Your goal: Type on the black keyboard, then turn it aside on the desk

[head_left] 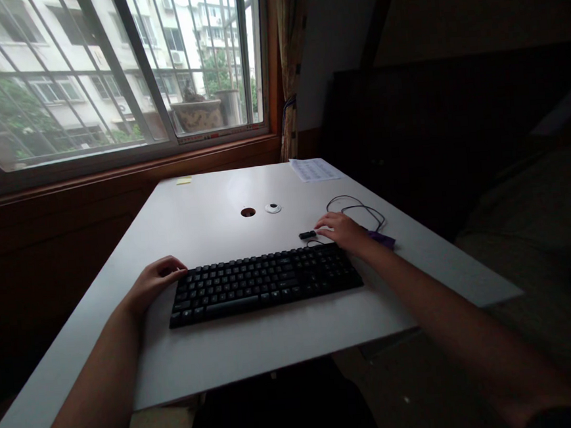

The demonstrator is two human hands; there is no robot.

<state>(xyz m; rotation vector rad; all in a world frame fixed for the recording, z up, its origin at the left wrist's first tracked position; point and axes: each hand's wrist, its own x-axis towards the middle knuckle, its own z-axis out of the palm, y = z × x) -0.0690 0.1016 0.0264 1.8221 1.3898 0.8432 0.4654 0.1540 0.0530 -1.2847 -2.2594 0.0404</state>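
A black keyboard [264, 283] lies on the white table [207, 220] in front of me. My left hand [153, 282] is at the keyboard's left end, fingers curled and closed around its upper left corner. My right hand [342, 230] lies palm down at the keyboard's upper right corner with its fingers stretched out. Its fingertips almost touch a small black plug [307, 234]. A thin black cable [359, 206] loops on the table just behind that hand. A purple object [383, 238] shows beside my right wrist, partly hidden.
The table has a round cable hole [248, 211] with its white cap [273, 208] lying next to it. A printed sheet [314, 169] and a yellow note [183, 180] lie at the far edge under the window [106, 70]. Dark furniture stands to the right.
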